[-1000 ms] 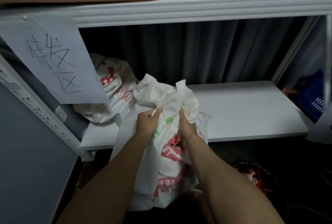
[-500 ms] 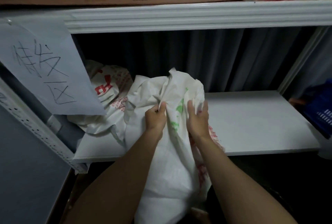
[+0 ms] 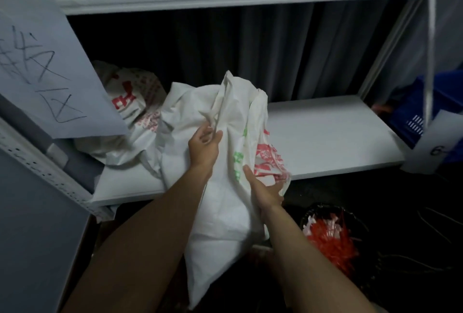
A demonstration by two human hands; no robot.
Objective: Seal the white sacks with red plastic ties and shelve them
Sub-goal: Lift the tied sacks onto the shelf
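Two hands hold the white sack (image 3: 225,217). Its full bottom hangs nearest, below the shelf board (image 3: 325,137); the right hand (image 3: 263,187) grips its side at the board's front edge, the left hand (image 3: 204,147) pinches gathered cloth higher. The long axis runs up and away, neck leaning over the board, so the bottom likely needs lifting forward. A second sack (image 3: 130,107) lies back-left.

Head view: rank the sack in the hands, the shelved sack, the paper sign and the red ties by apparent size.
1. held sack
2. paper sign, nearer the camera and cropped
3. shelved sack, partly hidden, so unsure against the sign
4. red ties
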